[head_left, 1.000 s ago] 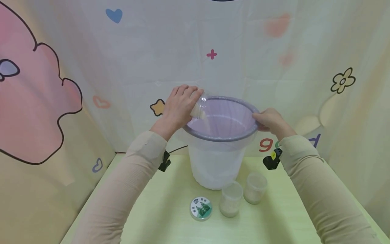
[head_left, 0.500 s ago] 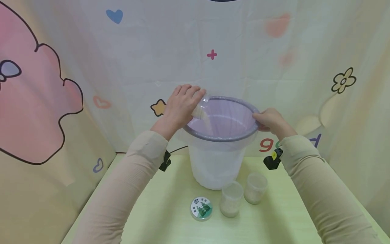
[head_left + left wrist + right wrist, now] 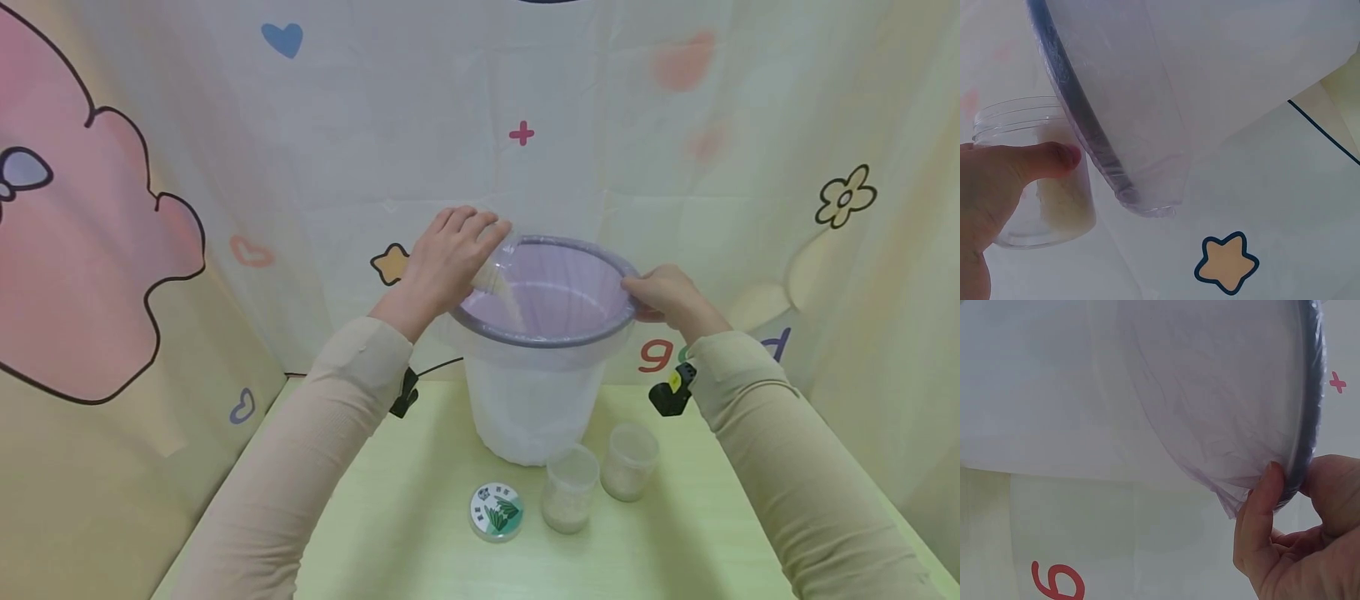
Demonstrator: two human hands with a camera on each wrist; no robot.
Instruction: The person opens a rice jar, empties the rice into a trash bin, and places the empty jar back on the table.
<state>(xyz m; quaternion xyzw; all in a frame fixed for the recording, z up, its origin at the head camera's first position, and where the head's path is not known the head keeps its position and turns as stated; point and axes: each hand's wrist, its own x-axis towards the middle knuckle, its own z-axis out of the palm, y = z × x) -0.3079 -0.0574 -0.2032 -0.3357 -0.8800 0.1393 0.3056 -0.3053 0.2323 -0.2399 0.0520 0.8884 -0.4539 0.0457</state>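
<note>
My left hand (image 3: 448, 260) grips a clear jar (image 3: 1063, 215) tilted over the left rim of a white trash can (image 3: 534, 404). Pale grains (image 3: 512, 307) stream from the jar's mouth into the can, and more grains lie along the jar's lower side in the left wrist view. A thin purple bag (image 3: 570, 283) lines the can and folds over its grey rim (image 3: 1082, 103). On the right side, my right hand (image 3: 670, 296) pinches the rim and bag between thumb and fingers, as the right wrist view (image 3: 1291, 531) shows too.
Two translucent jars, a front one (image 3: 568, 496) and a rear one (image 3: 630, 467), stand before the can with pale contents low inside. A round lid (image 3: 497, 512) with green leaf print lies left of them on the table (image 3: 390, 517). A printed curtain (image 3: 420, 117) hangs behind.
The left hand has tipped the jar slightly further right, and the stream of grains falling into the can has grown thicker. The right hand keeps its place on the rim.
</note>
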